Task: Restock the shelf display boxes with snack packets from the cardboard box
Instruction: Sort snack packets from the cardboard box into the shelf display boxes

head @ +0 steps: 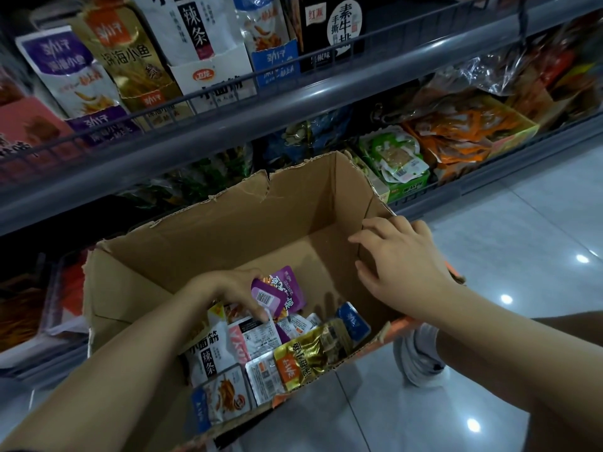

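Observation:
An open cardboard box (228, 230) stands on the floor in front of the shelves. Several loose snack packets (280, 350) lie heaped in its near corner. My left hand (233, 290) reaches into the box and grips a few purple packets (280, 293) just above the heap. My right hand (403, 259) rests on the box's right wall, fingers spread over the rim. On the upper shelf stand display boxes, among them a purple one (98, 123), a white one (212, 79) and a blue one (275, 65).
A grey shelf rail (293, 102) runs across above the box. The lower shelf holds a green display box (401, 181) and a yellow box of orange packets (463, 132). Tiled floor (522, 223) lies to the right, and a white shoe (421, 357) shows beside the box.

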